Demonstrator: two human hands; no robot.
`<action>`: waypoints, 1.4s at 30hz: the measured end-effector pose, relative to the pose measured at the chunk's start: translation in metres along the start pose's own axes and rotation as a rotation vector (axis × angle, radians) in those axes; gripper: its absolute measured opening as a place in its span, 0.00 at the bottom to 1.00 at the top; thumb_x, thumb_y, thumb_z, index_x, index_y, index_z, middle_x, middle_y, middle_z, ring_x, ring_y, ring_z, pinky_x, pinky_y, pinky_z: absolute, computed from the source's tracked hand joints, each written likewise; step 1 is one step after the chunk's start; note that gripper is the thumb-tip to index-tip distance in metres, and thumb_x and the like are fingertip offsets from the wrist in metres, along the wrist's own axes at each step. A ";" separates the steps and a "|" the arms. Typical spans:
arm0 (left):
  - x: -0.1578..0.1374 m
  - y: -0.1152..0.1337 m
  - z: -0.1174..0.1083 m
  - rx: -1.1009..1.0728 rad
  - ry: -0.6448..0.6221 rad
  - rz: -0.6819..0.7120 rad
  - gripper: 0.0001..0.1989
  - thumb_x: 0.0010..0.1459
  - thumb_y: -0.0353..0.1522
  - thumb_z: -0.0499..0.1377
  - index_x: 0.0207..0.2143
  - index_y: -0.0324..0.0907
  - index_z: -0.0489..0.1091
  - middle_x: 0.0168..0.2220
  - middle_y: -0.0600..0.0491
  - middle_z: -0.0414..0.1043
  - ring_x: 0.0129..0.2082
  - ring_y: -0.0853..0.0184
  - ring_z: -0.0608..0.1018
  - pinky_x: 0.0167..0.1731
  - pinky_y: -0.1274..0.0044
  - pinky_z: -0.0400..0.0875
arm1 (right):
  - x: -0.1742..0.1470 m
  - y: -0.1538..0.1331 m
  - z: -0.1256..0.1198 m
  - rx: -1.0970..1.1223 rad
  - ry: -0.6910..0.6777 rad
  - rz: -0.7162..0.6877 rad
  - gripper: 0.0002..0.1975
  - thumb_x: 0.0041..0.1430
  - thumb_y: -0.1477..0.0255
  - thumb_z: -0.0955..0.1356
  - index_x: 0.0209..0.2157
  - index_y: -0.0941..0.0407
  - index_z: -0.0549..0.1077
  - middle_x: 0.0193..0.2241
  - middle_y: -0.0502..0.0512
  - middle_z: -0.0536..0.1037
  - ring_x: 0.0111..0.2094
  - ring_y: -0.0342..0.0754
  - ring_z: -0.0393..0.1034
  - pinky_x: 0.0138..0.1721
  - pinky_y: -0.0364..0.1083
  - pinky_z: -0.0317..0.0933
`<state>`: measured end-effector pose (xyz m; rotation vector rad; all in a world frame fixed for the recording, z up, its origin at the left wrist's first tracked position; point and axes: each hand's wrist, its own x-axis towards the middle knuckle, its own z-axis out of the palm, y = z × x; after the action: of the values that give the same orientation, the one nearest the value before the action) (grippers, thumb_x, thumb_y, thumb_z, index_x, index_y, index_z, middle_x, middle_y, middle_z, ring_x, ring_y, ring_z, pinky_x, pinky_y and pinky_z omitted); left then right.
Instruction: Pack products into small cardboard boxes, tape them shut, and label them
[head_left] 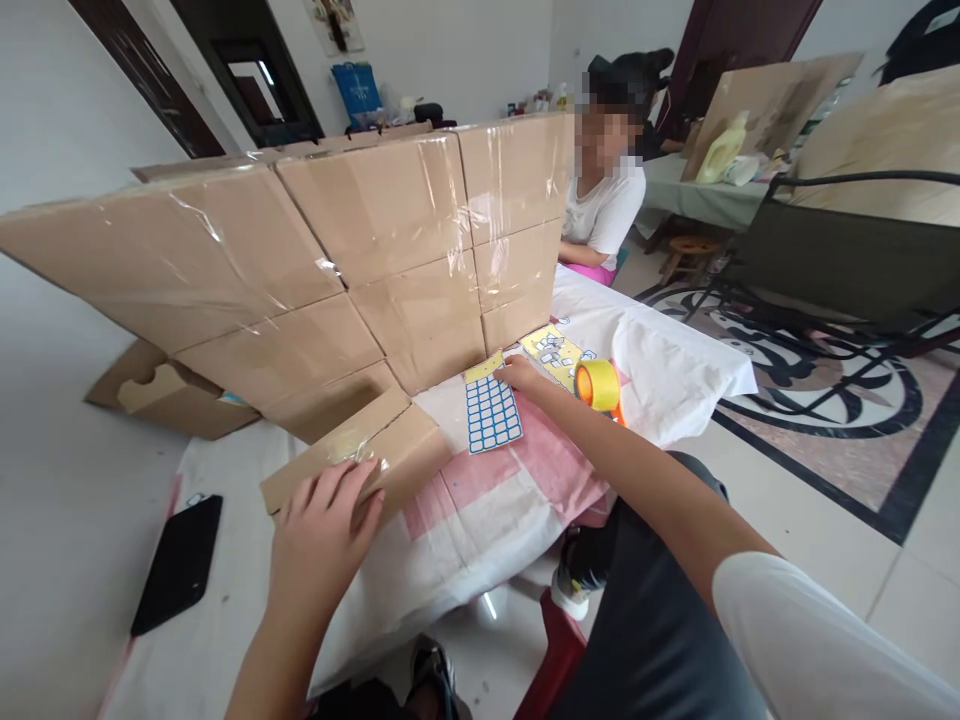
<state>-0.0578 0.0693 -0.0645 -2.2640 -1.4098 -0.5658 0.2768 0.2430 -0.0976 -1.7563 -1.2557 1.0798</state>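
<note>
A small cardboard box (pixel 405 440) lies on the cloth-covered table, with clear tape across its top. My left hand (pixel 322 510) rests over its near left part, fingers curved against the top and thumb at the near side. A sheet of blue-edged blank labels (pixel 493 412) lies right of the box. At its upper right corner is my right hand (pixel 516 372), fingers closed together on the sheet's edge. Close to my right forearm stands a yellow tape roll (pixel 598 384). Behind it a yellow sheet (pixel 553 350) carries loose label pieces.
Stacked taped cardboard boxes (pixel 405 200) form a wall along the table's back. A black tablet-like object (pixel 180 565) lies at the left edge. Beyond the boxes sits another person (pixel 607 200). An open carton (pixel 172 395) stands behind the left end, and a metal-framed chair (pixel 855 250) at right.
</note>
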 end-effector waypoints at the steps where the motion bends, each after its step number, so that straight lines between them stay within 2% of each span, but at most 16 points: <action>1: -0.001 0.004 0.002 0.065 0.002 -0.047 0.21 0.65 0.41 0.58 0.57 0.45 0.69 0.53 0.46 0.76 0.46 0.50 0.76 0.43 0.62 0.68 | -0.007 0.002 -0.006 0.085 -0.025 -0.034 0.14 0.54 0.67 0.72 0.41 0.59 0.75 0.37 0.60 0.81 0.38 0.53 0.76 0.40 0.48 0.69; 2: -0.001 0.008 0.004 0.111 0.003 -0.085 0.24 0.65 0.42 0.57 0.60 0.44 0.67 0.57 0.45 0.74 0.50 0.47 0.75 0.45 0.61 0.67 | -0.014 0.004 -0.011 0.165 -0.045 -0.069 0.11 0.56 0.66 0.71 0.37 0.59 0.75 0.34 0.57 0.81 0.35 0.50 0.75 0.37 0.46 0.68; 4: -0.002 0.011 0.009 0.130 0.003 -0.122 0.26 0.66 0.43 0.56 0.63 0.44 0.63 0.62 0.44 0.69 0.57 0.45 0.73 0.48 0.59 0.65 | -0.031 0.010 -0.022 0.305 -0.066 -0.124 0.13 0.59 0.61 0.68 0.33 0.58 0.74 0.30 0.54 0.79 0.30 0.46 0.73 0.34 0.44 0.66; 6: -0.002 0.008 0.011 0.090 0.009 -0.076 0.25 0.67 0.42 0.54 0.64 0.44 0.63 0.63 0.45 0.69 0.61 0.47 0.71 0.50 0.60 0.64 | -0.048 0.018 -0.031 0.421 -0.069 -0.158 0.17 0.59 0.57 0.68 0.31 0.57 0.73 0.27 0.52 0.78 0.28 0.45 0.71 0.32 0.44 0.65; 11: 0.002 -0.009 0.006 0.004 0.014 0.200 0.26 0.66 0.44 0.57 0.63 0.49 0.64 0.60 0.52 0.73 0.58 0.53 0.75 0.44 0.65 0.65 | -0.089 0.033 -0.040 0.624 -0.086 -0.216 0.19 0.53 0.53 0.71 0.29 0.56 0.73 0.25 0.50 0.77 0.28 0.47 0.70 0.33 0.45 0.64; 14: 0.010 -0.003 -0.003 -0.012 0.067 0.234 0.24 0.63 0.42 0.61 0.60 0.48 0.67 0.57 0.51 0.76 0.55 0.52 0.77 0.44 0.65 0.65 | -0.108 0.029 -0.039 0.709 -0.161 -0.252 0.15 0.49 0.59 0.74 0.33 0.55 0.75 0.27 0.50 0.78 0.30 0.47 0.71 0.34 0.45 0.63; 17: 0.015 0.021 -0.013 -0.111 0.219 0.231 0.18 0.58 0.35 0.66 0.51 0.45 0.72 0.48 0.49 0.80 0.44 0.56 0.80 0.43 0.66 0.68 | -0.122 0.023 -0.037 0.797 -0.254 -0.263 0.14 0.47 0.68 0.75 0.37 0.55 0.76 0.29 0.49 0.79 0.30 0.45 0.70 0.34 0.44 0.63; 19: 0.013 0.048 -0.017 -0.276 0.283 0.232 0.14 0.56 0.27 0.66 0.45 0.44 0.73 0.40 0.50 0.80 0.37 0.62 0.79 0.40 0.70 0.71 | -0.130 0.022 -0.035 0.824 -0.284 -0.199 0.11 0.47 0.71 0.74 0.35 0.56 0.76 0.27 0.48 0.78 0.28 0.43 0.68 0.31 0.43 0.61; 23: 0.006 0.109 -0.019 -0.518 0.166 0.214 0.11 0.58 0.23 0.63 0.42 0.44 0.72 0.35 0.52 0.77 0.33 0.65 0.76 0.37 0.73 0.70 | -0.149 0.021 -0.030 0.873 -0.344 -0.057 0.09 0.49 0.68 0.74 0.27 0.56 0.72 0.19 0.44 0.70 0.19 0.40 0.61 0.22 0.41 0.55; 25: 0.006 0.133 -0.019 -0.565 0.114 0.171 0.07 0.60 0.26 0.62 0.40 0.45 0.71 0.34 0.53 0.77 0.33 0.66 0.76 0.35 0.74 0.69 | -0.163 0.017 -0.030 0.858 -0.406 -0.090 0.12 0.52 0.66 0.74 0.24 0.57 0.71 0.16 0.43 0.67 0.16 0.38 0.57 0.19 0.40 0.51; 27: 0.011 0.148 -0.022 -0.620 0.072 0.055 0.03 0.61 0.31 0.62 0.37 0.45 0.70 0.31 0.55 0.75 0.30 0.67 0.75 0.32 0.75 0.68 | -0.179 0.012 -0.032 0.780 -0.482 -0.151 0.14 0.54 0.64 0.74 0.24 0.58 0.71 0.15 0.43 0.68 0.15 0.37 0.58 0.17 0.39 0.50; 30: 0.025 0.157 -0.029 -0.682 -0.020 -0.158 0.10 0.59 0.39 0.64 0.35 0.45 0.67 0.27 0.59 0.71 0.26 0.70 0.73 0.29 0.77 0.67 | -0.200 0.007 -0.040 0.639 -0.581 -0.235 0.13 0.54 0.63 0.75 0.32 0.59 0.75 0.20 0.46 0.75 0.16 0.38 0.66 0.17 0.38 0.52; 32: 0.033 0.159 -0.033 -0.673 -0.054 -0.221 0.13 0.57 0.41 0.65 0.35 0.45 0.67 0.27 0.59 0.70 0.26 0.70 0.73 0.28 0.77 0.67 | -0.208 0.008 -0.044 0.601 -0.638 -0.276 0.14 0.54 0.64 0.76 0.36 0.58 0.74 0.23 0.48 0.78 0.18 0.41 0.71 0.17 0.38 0.55; 35: 0.039 0.162 -0.037 -0.617 -0.014 -0.155 0.11 0.56 0.39 0.65 0.38 0.45 0.69 0.33 0.56 0.75 0.32 0.67 0.77 0.32 0.75 0.70 | -0.213 0.014 -0.049 0.607 -0.679 -0.318 0.12 0.57 0.64 0.74 0.33 0.58 0.74 0.24 0.50 0.79 0.21 0.42 0.72 0.18 0.38 0.57; 38: 0.038 0.164 -0.037 -0.516 0.094 -0.017 0.12 0.58 0.35 0.64 0.45 0.45 0.72 0.41 0.51 0.79 0.40 0.63 0.79 0.39 0.72 0.72 | -0.215 0.020 -0.051 0.606 -0.654 -0.341 0.10 0.59 0.65 0.73 0.31 0.58 0.76 0.22 0.48 0.76 0.20 0.40 0.66 0.20 0.39 0.58; 42: 0.036 0.168 -0.036 -0.393 0.150 0.114 0.13 0.59 0.32 0.62 0.48 0.43 0.73 0.42 0.51 0.81 0.39 0.61 0.79 0.40 0.69 0.74 | -0.218 0.025 -0.050 0.572 -0.583 -0.333 0.11 0.56 0.64 0.75 0.29 0.57 0.77 0.20 0.46 0.71 0.20 0.40 0.61 0.21 0.40 0.58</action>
<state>0.1048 0.0087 -0.0364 -2.5160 -1.1677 -1.0262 0.2931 0.0234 -0.0516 -0.7952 -1.3252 1.6070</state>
